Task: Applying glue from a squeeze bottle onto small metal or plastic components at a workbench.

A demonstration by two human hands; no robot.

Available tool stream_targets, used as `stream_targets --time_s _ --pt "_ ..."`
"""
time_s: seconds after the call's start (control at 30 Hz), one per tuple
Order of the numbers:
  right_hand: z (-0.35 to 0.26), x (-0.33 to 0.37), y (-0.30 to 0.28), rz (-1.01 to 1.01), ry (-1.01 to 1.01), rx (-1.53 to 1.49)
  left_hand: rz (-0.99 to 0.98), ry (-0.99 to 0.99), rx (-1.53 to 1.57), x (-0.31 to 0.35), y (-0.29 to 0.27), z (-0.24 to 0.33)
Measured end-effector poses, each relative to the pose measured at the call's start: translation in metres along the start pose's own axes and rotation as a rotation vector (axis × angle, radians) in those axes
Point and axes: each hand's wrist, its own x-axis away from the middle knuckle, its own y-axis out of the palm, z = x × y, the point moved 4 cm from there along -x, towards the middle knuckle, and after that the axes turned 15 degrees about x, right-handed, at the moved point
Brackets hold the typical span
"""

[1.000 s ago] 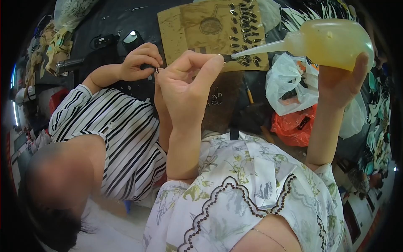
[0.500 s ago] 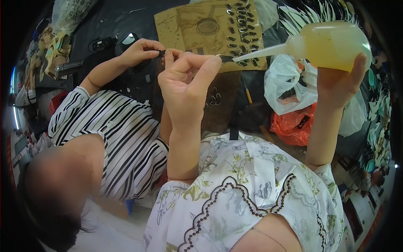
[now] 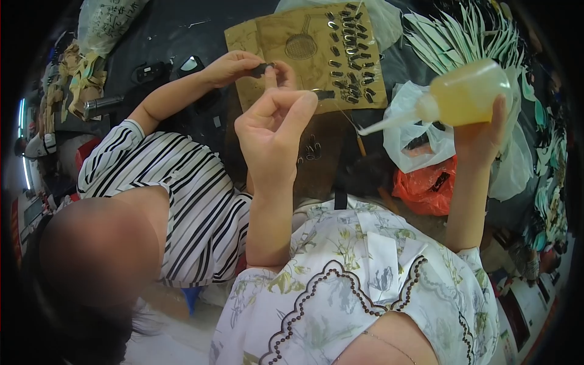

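Observation:
My left hand point(image 3: 274, 131) is closed in a pinch, thumb against forefinger, on a small black strip point(image 3: 326, 94) with a shiny bit of metal beside the fingertips. The strip's dark end points right, over the lower edge of the brown cardboard point(image 3: 267, 36). In my right hand point(image 3: 477, 143) is a clear squeeze bottle point(image 3: 465, 91) of yellow liquid, tilted so its long white nozzle points down to the left. A fine thread of liquid trails from the nozzle tip toward the strip, and the two are apart.
Rows of small black pieces with metal rings point(image 3: 351, 52) lie on the cardboard. To my left, a co-worker's hands point(image 3: 261, 67) hold a dark piece. Loose metal rings point(image 3: 312, 149), white and red plastic bags point(image 3: 426, 182) and a fan of white strips point(image 3: 462, 36) lie around.
The bottle has moved down and left; its nozzle tip has left the black strip and sits lower right. My left hand has shifted slightly down. The co-worker's hands have moved right.

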Motion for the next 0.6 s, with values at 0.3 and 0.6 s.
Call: stream_targets --time_s 0.3,0.6 --pt "0.023 0.002 -0.091 -0.146 0.198 -0.641 0.2 -0.453 0.132 0.041 -0.016 -0.08" --pt "0.045 -0.033 -0.086 0.026 0.116 -0.328 0.332 -0.44 0.009 0.023 -0.058 -0.17"
